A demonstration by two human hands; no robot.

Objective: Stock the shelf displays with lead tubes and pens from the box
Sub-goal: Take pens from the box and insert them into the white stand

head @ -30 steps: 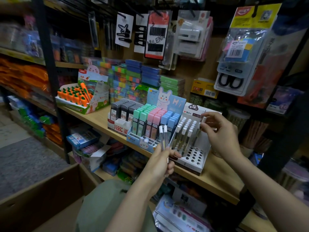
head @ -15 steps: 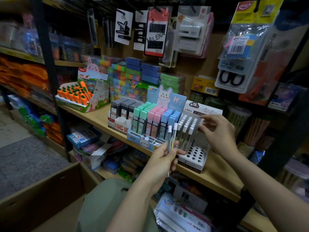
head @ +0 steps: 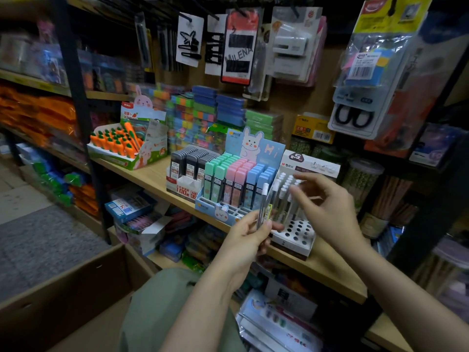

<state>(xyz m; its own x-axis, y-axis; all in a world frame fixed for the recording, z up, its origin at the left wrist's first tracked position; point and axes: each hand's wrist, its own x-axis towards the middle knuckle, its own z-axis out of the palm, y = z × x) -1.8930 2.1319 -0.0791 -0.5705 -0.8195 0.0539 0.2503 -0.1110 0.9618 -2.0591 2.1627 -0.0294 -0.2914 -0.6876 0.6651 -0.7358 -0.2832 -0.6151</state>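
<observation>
Lead tubes (head: 265,203) (two or so, white-capped) are pinched upright in the left hand (head: 247,240) just in front of the perforated display stand (head: 291,235); right hand (head: 327,209), fingers spread & empty, should take one, cap up, into a free hole w/o knocking seated tubes.

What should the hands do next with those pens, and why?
Probably the right hand, open and empty, takes one pen from the pens that the left hand holds, then drops it into an empty hole in the white display, whose front rows look unfilled.
</observation>
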